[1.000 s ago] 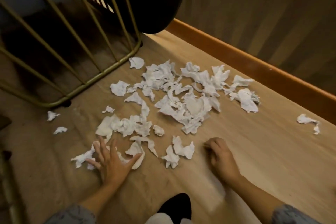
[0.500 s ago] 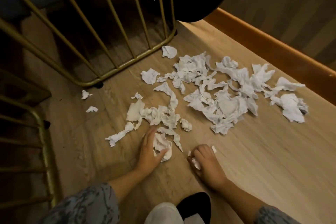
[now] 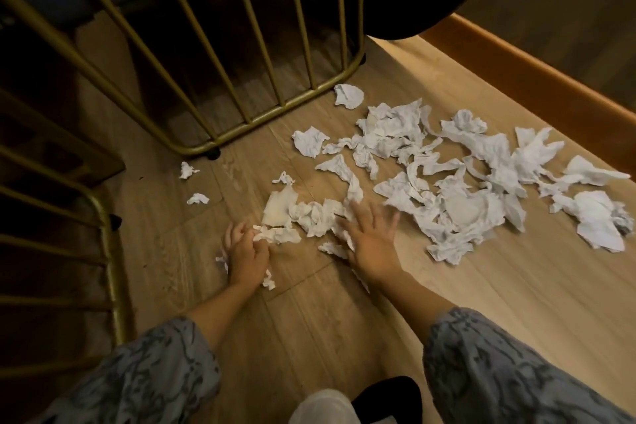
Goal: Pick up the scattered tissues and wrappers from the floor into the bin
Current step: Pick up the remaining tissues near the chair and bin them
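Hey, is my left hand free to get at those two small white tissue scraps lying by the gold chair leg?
Probably not cleanly. The floor between the left hand and the two small white tissue scraps looks bare, but that hand is already closed around crumpled white tissue, so adding more may spill some.

There is no text, label, brand, number or sign that can be read in this view.
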